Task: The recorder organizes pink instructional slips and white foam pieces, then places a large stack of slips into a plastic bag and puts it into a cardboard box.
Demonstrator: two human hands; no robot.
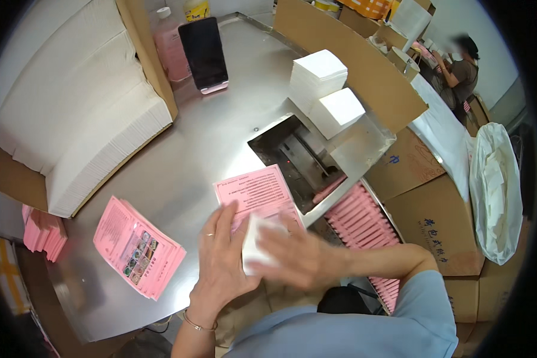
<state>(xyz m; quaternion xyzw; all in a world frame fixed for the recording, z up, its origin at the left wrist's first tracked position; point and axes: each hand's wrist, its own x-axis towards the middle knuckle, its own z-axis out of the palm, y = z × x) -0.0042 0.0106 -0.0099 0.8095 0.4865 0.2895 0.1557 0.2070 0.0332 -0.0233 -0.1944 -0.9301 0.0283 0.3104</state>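
A small block of folded white paper napkins [252, 247] is between my hands at the near edge of the metal table. My left hand [216, 259] grips its left side, with the thumb low against it and other fingers reaching over a pink printed packet [256, 190]. My right hand [298, 253] is smeared by motion and lies across the napkins' right side; its finger positions are unclear. That pink packet lies flat beside a rectangular opening [292, 158] in the table. To the left rests a fanned pile of pink printed packets [138, 247].
A large carton of white napkins [110, 161] stands at left. Two napkin stacks [319, 77] sit beyond the opening, near a phone on a stand [204, 55]. Below right, a box holds rows of pink packets [364, 218]. Cardboard boxes [432, 221] and another person [462, 71] are further right.
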